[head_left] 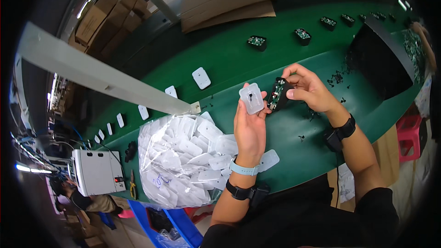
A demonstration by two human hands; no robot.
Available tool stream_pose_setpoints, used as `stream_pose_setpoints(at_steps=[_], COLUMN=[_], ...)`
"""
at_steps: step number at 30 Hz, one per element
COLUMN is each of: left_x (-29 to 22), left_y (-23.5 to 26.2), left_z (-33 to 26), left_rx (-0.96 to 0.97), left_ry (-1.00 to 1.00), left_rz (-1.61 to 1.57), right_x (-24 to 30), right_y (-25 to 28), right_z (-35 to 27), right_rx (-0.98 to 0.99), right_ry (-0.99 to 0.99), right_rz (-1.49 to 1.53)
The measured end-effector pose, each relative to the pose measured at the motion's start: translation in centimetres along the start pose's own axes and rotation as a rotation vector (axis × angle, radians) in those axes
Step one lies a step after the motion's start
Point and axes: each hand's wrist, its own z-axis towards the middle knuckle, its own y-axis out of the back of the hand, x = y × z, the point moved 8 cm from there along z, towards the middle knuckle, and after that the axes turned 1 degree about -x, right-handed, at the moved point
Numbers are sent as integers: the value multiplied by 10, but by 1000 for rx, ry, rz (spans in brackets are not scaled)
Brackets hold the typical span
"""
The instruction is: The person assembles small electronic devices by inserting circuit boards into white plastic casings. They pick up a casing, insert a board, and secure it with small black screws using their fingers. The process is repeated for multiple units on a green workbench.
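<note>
In my left hand (250, 131) rests a white translucent plastic cover (251, 98), with a small black part lying at its middle. My right hand (308, 88) grips a black housing (283, 95) by its outer side, thumb and fingers around it. The housing is tilted, and its green circuit board faces the cover. Fingertips of my left hand reach to the housing's lower edge. Left of my left wrist lies a clear plastic bag (177, 160) full of white covers. One loose cover (269, 160) is beside that wrist.
Several black housings (257, 42) and white covers (201, 78) line the green belt (229, 59). A grey metal post (105, 71) slants over the left side. Small black parts (337, 77) lie scattered near a black bin (383, 59). Pliers (133, 186) lie beside a white machine (97, 172).
</note>
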Motion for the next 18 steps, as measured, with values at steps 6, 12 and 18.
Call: stream_pose_setpoints(at_steps=[6, 12, 18], left_x=[5, 18, 15], left_y=[-10, -3, -2], left_z=[-5, -4, -4], left_rx=[12, 40, 6], left_ry=[-1, -8, -47], left_rz=[204, 378, 446], right_x=[16, 22, 15], right_y=[6, 5, 5], right_z=[-4, -4, -4], right_rx=[-114, -109, -103], right_ry=[138, 167, 164], right_rz=[-268, -446, -423])
